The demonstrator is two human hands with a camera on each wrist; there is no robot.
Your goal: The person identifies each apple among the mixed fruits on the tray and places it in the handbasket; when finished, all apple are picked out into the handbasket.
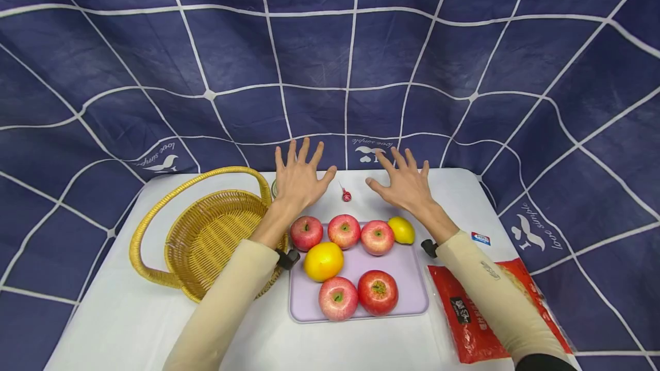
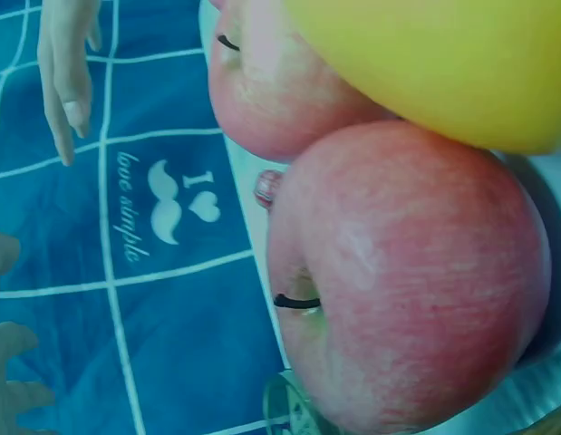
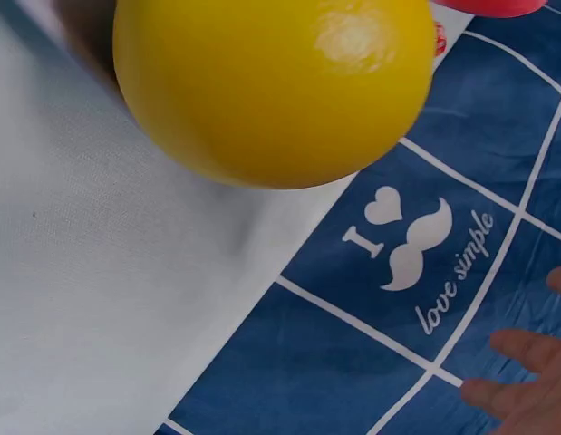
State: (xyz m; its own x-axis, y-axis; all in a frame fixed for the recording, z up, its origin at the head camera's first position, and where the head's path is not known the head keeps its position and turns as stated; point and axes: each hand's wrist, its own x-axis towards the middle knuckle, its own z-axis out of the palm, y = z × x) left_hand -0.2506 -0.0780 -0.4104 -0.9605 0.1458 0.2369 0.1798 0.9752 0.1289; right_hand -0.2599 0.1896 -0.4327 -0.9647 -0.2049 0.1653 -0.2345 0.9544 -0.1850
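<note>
In the head view my left hand (image 1: 300, 182) spreads its fingers over the back of the table, between the wicker basket (image 1: 206, 245) and a red lollipop (image 1: 346, 194). My right hand (image 1: 404, 185), also with fingers spread and holding nothing, is to the right of the lollipop. Below the hands a pale purple tray (image 1: 407, 302) bears several apples, among them a deep red apple (image 1: 378, 292), plus a yellow-orange fruit (image 1: 323, 261) and a lemon (image 1: 401, 230). An apple (image 2: 407, 272) looms large in the left wrist view; the lemon (image 3: 271, 91) fills the top of the right wrist view.
A red food packet (image 1: 479, 325) lies at the right under my forearm, with a small blue-and-red packet (image 1: 480, 238) above it. A small round glass item (image 1: 274, 189) is partly hidden behind my left hand. Blue checked cloth (image 1: 319, 62) hangs behind the white table.
</note>
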